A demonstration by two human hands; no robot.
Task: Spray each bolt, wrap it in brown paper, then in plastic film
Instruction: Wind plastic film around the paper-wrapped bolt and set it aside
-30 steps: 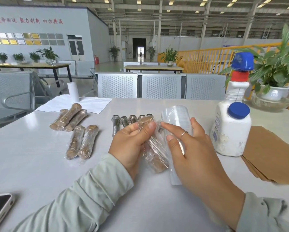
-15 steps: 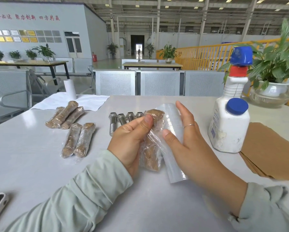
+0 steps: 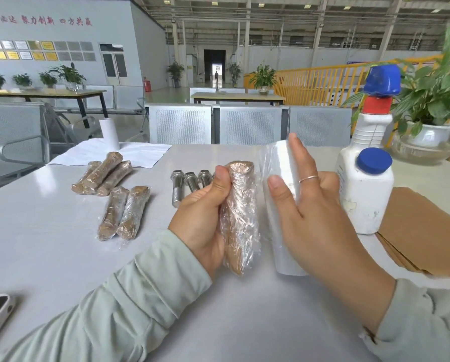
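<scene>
Brown paper showed through the clear film on the bolt (image 3: 241, 218), which the left hand (image 3: 201, 218) gripped upright above the table (image 3: 49, 244), thumb and curled fingers closed round its upper half. The right hand (image 3: 310, 212) held the roll of plastic film (image 3: 278, 205) just beside it, fingers fairly straight along the roll, thumb hidden. Being steel, the bundle probably weighed plenty and its film skin looked slick, so a firm mid-shaft grip seemed wisest.
</scene>
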